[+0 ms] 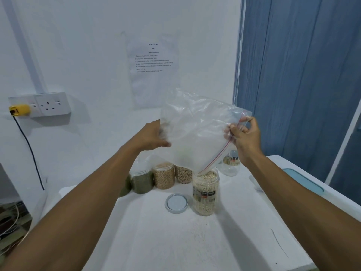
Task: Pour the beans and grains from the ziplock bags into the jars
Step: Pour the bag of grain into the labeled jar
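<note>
The right grip (244, 133) pinches the red-lined zip edge of a clear ziplock bag (197, 132) between thumb and fingertips, at the bag's upper right corner. The left grip (154, 135) grasps the opposite side, thumb in front of the plastic and fingers blurred behind it. The bag hangs between the two grips, held up in the air and tilted. Its zip edge runs down from the right grip to the lowest corner. That corner sits just at the open mouth of a jar (205, 194), which stands on the white counter (175, 241) below and between the hands. The bag looks almost empty and see-through. The jar is filled nearly to the brim with pale grains and carries a dark label band.

Just left of the jar a round grey lid (176, 203) lies flat on the counter. Behind it stands a row of three jars: one with green contents (141, 179), one with tan beans (163, 175) and one with speckled beans (183, 174). A clear glass jar (230, 163) stands behind, under the right wrist. A light blue tray edge (303, 179) shows at the counter's right side. On the wall are a printed sheet (153, 59) and a double socket (52, 104) with a yellow plug (19, 110).
</note>
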`<action>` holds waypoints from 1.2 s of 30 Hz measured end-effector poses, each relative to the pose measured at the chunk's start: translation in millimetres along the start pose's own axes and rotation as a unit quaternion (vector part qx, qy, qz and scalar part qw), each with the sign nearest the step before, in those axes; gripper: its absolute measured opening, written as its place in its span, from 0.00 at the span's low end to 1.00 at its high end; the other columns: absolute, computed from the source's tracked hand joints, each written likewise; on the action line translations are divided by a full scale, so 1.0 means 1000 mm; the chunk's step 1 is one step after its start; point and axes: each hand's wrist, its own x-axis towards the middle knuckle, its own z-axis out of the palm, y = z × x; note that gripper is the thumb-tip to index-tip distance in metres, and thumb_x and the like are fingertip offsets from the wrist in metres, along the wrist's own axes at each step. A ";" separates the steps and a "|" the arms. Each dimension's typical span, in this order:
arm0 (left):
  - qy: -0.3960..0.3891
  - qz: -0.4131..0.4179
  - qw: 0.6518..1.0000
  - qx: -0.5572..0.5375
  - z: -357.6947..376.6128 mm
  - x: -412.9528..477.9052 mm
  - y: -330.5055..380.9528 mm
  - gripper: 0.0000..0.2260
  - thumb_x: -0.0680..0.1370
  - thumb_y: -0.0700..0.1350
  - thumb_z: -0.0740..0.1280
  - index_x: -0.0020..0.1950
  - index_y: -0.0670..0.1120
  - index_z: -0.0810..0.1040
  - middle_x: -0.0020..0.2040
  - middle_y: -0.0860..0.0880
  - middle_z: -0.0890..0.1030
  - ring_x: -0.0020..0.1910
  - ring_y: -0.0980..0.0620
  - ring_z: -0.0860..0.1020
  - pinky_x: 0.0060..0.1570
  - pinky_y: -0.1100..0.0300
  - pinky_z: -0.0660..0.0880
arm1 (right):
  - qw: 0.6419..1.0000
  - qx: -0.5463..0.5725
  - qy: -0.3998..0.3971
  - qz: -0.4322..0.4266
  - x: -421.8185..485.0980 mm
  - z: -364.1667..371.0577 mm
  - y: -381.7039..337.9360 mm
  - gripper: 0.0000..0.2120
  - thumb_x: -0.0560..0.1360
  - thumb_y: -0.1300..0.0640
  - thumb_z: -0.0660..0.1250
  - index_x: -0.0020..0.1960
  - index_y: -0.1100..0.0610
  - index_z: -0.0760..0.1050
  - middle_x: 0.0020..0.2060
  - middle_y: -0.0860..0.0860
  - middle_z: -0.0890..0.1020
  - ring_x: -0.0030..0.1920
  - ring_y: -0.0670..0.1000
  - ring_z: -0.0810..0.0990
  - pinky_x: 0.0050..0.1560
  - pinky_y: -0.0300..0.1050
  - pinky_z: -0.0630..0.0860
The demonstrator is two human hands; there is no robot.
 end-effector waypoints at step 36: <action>0.168 -0.034 0.949 -0.267 -0.040 -0.129 -0.083 0.06 0.79 0.38 0.69 0.42 0.39 0.80 0.31 0.47 0.81 0.31 0.51 0.77 0.36 0.62 0.74 | 0.742 -0.456 -0.462 -0.169 -0.077 0.132 0.019 0.08 0.80 0.56 0.65 0.42 0.52 0.76 0.30 0.45 0.83 0.30 0.46 0.82 0.43 0.49 0.80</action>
